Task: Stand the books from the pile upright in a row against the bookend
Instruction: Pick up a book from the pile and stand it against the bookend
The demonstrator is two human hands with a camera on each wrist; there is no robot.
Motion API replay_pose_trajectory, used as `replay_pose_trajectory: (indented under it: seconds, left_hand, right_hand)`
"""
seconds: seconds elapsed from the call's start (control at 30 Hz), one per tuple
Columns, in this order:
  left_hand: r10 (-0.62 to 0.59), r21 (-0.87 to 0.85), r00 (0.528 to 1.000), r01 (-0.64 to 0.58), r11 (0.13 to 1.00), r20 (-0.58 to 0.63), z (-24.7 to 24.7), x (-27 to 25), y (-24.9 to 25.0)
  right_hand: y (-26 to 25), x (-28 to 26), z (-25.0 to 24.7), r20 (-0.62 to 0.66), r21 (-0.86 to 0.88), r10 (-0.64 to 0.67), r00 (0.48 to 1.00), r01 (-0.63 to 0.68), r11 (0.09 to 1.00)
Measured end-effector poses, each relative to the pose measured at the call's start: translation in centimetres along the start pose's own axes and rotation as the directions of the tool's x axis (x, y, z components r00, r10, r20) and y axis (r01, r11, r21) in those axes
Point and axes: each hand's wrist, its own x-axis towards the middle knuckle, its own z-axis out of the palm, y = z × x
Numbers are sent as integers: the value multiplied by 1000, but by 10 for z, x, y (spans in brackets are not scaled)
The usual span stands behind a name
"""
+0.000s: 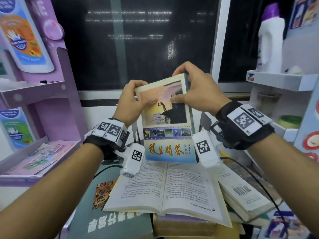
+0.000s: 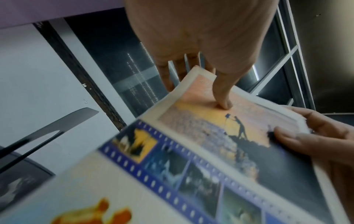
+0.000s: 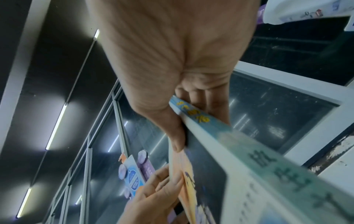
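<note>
Both hands hold a paperback with a sunset cover [image 1: 167,121] upright, tilted slightly, above the pile. My left hand [image 1: 143,94] grips its top left corner, thumb [image 2: 222,97] on the cover and fingers behind. My right hand [image 1: 188,87] grips the top right corner at the blue-green spine [image 3: 239,151]. Below lies an open book [image 1: 165,188] on stacked books [image 1: 181,226], beside a dark green book [image 1: 110,221] and a white book with a barcode [image 1: 241,192]. Grey metal bookend plates show behind the held book [image 1: 205,120], [image 2: 57,125].
A purple cardboard shelf [image 1: 43,94] stands at the left with leaflets on it. A white shelf [image 1: 279,80] at the right carries a white bottle with a purple cap [image 1: 271,40]. A dark window [image 1: 138,40] is behind. A black cable [image 1: 255,180] crosses the right books.
</note>
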Motion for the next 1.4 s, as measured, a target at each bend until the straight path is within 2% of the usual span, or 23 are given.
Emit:
replay_pose_trajectory:
  seconds: [0.1, 0.17, 0.2, 0.27, 0.37, 0.47, 0.6, 0.7, 0.87, 0.97, 1.1, 1.3, 1.4]
  left_hand:
    - [-146, -183, 989, 147, 972, 16, -2, -6, -2]
    - [-266, -350, 957, 289, 891, 113, -5, -9, -3]
    - [-284, -409, 945, 327, 852, 164, -6, -11, -4]
    - [-273, -451, 945, 325, 831, 178, -8, -12, -5]
    - [-268, -490, 957, 287, 823, 110, -10, -10, -5]
    - [-211, -517, 974, 223, 826, 83, -14, -9, -6]
    - [-107, -492, 986, 157, 857, 129, -25, -8, -5]
    - [-29, -477, 987, 103, 873, 160, -26, -4, -1]
    - [-41, -390, 992, 86, 917, 122, -26, 5, -1]
    - [-95, -309, 986, 135, 941, 140, -24, 12, -8]
    - [-188, -122, 974, 204, 971, 130, -21, 23, -33]
    - [-364, 58, 928, 360, 931, 83, -23, 26, -80]
    - [-432, 66, 898, 428, 902, 81, -23, 26, -95]
  right_hand:
    - [-5, -1, 6, -66, 88, -19, 998, 25, 996]
    - [-8, -1, 10, -97, 144, -37, 995, 51, 988]
    - [-10, -1, 13, -103, 166, -45, 994, 62, 984]
    - [-13, -1, 18, -106, 193, -52, 993, 72, 979]
    - [-16, 1, 22, -82, 193, -30, 996, 45, 980]
    - [-23, 1, 16, 21, 247, 33, 999, -37, 968]
    - [-31, 2, 4, 271, 286, 45, 962, -125, 950]
    - [-35, 4, 6, 339, 203, 67, 938, -143, 969]
    - [-36, 7, 14, 268, 85, 50, 962, -75, 994]
    - [-33, 12, 17, 215, 86, 88, 973, -109, 990]
    - [-27, 22, 15, 133, 85, 147, 980, -159, 984]
    - [-6, 44, 24, 71, -12, 210, 975, -209, 978]
    - [7, 56, 41, 54, -67, 253, 966, -249, 966]
